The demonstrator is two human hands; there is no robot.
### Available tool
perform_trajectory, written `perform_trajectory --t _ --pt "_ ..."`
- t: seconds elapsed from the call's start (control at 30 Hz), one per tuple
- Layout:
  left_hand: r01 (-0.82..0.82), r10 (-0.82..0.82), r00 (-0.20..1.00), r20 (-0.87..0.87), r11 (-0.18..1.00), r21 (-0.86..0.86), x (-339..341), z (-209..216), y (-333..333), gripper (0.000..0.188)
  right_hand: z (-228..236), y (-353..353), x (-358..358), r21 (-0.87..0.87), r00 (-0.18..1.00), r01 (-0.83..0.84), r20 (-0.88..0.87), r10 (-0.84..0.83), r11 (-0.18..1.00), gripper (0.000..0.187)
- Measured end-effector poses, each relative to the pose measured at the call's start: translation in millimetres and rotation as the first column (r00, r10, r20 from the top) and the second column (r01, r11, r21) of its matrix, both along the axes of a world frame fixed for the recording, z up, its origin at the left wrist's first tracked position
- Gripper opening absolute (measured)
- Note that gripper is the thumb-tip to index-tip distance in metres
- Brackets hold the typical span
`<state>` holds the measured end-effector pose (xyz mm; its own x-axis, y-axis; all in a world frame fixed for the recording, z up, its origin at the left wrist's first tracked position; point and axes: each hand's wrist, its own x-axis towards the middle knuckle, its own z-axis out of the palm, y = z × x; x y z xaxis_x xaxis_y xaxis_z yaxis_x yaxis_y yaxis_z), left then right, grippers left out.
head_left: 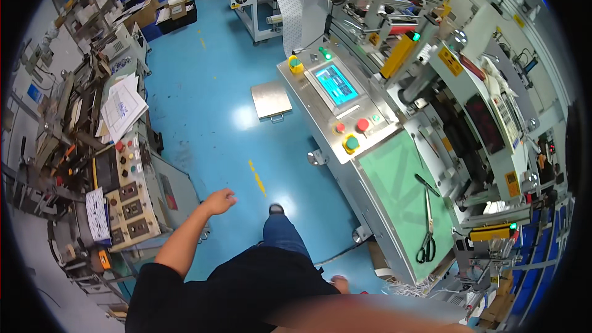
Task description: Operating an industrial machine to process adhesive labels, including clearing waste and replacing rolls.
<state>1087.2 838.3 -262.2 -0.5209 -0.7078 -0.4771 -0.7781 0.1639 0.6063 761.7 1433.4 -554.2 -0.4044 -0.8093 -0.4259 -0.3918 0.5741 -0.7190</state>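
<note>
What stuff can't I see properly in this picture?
All in the head view:
Right hand: mostly hidden by the black shirt and a blurry shape, so I can't tell if it holds anything.
Left hand: its palm is hidden by its curled fingers.
Blurry shape: out of focus, cut off by the bottom edge.
Screen: details too small.

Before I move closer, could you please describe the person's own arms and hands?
The left arm has a short, black sleeve and is bare below it; no watch, bracelet or glove shows on it or the left hand. Of the right hand only a small, ungloved part shows; its sleeve cannot be made out.
</note>
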Motion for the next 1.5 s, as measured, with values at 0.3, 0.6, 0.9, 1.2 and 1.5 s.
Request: perform_trajectory --t 0.3,0.6,0.9,1.2,1.5 --pt "0.084 -0.085 0.996 -0.036 0.996 -0.027 -36 -19 -211 0.042 37 -319 41 0.312 0.366 0.260 0.844 -0.392 0.914 0.015" --pt "-0.263 0.192 0.938 0.288 0.936 0.233 74 -95 -385 0.040 -72 -495 -20 0.089 0.962 -0.258 -0.066 0.265 0.962 0.020" --pt "0.070 -0.144 0.985 0.092 0.832 0.550 103 -155 -543 0.041 -21 -706 22 0.266 0.909 0.257 0.260 -0.326 0.929 0.035" --pt "0.000 0.005 0.976 0.217 1.000 -0.025 -40 -82 -965 0.037 77 -989 31 0.287 0.948 0.260 0.106 -0.300 0.922 0.033" --pt "-0.076 0.103 0.973 -0.208 0.988 0.136 -234 6 -1178 0.037 -37 -1100 78 0.351 0.728 0.456 0.383 -0.569 0.818 0.034"
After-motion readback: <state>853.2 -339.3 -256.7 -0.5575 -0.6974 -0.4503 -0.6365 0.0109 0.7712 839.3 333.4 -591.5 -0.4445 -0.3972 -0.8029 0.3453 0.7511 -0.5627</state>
